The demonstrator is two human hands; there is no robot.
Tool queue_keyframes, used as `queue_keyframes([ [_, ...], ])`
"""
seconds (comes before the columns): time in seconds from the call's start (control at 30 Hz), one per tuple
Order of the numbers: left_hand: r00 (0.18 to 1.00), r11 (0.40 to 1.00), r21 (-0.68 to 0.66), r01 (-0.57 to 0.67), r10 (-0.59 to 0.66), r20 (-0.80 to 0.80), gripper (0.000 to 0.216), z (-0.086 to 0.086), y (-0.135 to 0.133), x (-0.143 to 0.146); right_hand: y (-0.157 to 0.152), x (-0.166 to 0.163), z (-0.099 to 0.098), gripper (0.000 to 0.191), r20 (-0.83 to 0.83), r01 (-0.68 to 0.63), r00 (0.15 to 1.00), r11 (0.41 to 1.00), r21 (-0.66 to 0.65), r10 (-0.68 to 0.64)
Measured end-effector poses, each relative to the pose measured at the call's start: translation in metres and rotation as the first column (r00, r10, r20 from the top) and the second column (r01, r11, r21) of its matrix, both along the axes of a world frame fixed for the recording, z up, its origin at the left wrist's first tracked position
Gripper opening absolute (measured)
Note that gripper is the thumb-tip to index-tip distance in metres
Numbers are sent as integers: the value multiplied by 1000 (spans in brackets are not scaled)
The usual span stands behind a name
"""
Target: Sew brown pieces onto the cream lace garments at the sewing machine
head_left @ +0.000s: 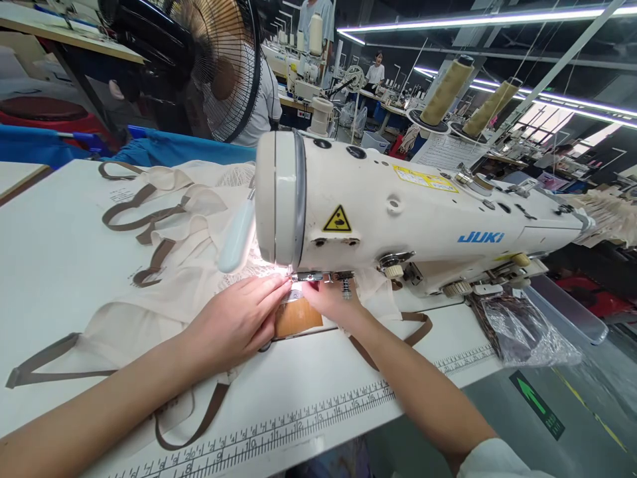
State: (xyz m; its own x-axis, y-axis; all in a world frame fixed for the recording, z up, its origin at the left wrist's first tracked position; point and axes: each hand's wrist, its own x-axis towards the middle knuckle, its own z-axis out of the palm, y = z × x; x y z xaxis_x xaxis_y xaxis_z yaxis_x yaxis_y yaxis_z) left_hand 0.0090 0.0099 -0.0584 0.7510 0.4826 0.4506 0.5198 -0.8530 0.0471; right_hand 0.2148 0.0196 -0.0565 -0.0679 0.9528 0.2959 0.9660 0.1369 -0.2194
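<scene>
A white sewing machine [368, 206] stands over the table, its needle area brightly lit. Cream garment fabric [174, 292] with lace and brown straps [162, 259] spreads to the left of the needle area. My left hand [243, 312] lies on the cream fabric, fingers stretched forward to the presser foot. Behind the machine's lower fittings, my right hand [331, 299] is close to the needle, its fingers bent; what they may hold is hidden. An orange-brown plate [298, 317] shows between the hands.
A printed ruler [298, 425] runs along the table's front edge. A black fan [223, 73] stands behind at left. Thread cones [445, 93] rise behind the machine. A plastic bag [522, 332] lies at the right, beside a clear bin [567, 309]. Other people are in the background.
</scene>
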Motion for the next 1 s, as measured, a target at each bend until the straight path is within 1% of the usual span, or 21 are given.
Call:
queue_keyframes([
  [0.1,1000,1000,-14,5,-5,14,45,1,0,0,1,0,1,15,-24,-9,1000,1000,-22,9],
  [0.23,1000,1000,-16,1,-1,-1,45,0,0,0,1,0,-1,14,-22,4,1000,1000,-4,-4],
  [0.33,1000,1000,7,5,-5,-6,45,-1,0,0,0,-1,-1,13,-14,6,1000,1000,0,-6],
  [0.47,1000,997,78,8,-6,-24,43,0,-1,1,0,-2,-1,12,-19,32,999,999,7,-32],
  [0.6,998,991,137,10,-1,-66,42,2,0,1,1,-2,-6,13,-13,32,999,999,39,-31],
  [0.7,998,990,144,7,2,-65,42,3,0,1,1,-1,-9,12,5,33,999,997,72,-33],
  [0.8,999,991,137,-7,14,-53,42,2,0,0,1,-1,-9,12,19,47,999,996,76,-48],
  [1.0,1000,992,129,13,-15,16,43,-1,-1,1,4,0,-15,12,-14,-32,999,989,145,34],
])
